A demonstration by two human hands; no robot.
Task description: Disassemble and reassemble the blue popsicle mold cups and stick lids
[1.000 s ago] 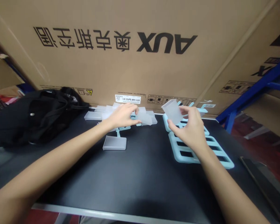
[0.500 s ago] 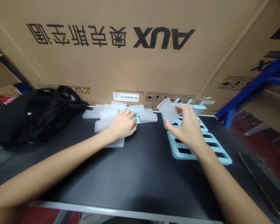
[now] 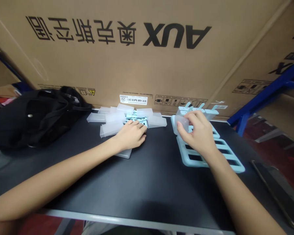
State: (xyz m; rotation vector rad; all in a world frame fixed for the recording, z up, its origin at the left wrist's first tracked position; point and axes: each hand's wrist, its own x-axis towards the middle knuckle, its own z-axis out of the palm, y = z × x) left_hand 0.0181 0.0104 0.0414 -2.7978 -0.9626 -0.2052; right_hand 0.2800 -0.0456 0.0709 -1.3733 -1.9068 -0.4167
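My right hand point(image 3: 198, 130) pinches a frosted clear popsicle mold point(image 3: 182, 124) between thumb and fingers. It holds the mold over the light blue popsicle mold frame point(image 3: 185, 153), at the frame's far left. Blue stick handles point(image 3: 201, 107) rise at the back of the frame, beside that hand. My left hand point(image 3: 132, 134) is closed at the near edge of a heap of small light blue plastic pieces point(image 3: 137, 117). What its fingers hold, if anything, is hidden. Loose frosted molds point(image 3: 112, 128) lie around the heap, and one flat mold point(image 3: 124, 154) is partly under that wrist.
A large cardboard box point(image 3: 127, 68) stands along the back of the black table point(image 3: 137, 186). On the left lies a black bag point(image 3: 34, 120). A phone-like dark flat object point(image 3: 276, 192) rests at the right, near a blue metal rack post point(image 3: 267, 94).
My right hand has lowered the mold toward the frame and turned it more upright. My left hand has drawn back slightly from the heap, uncovering more blue pieces.
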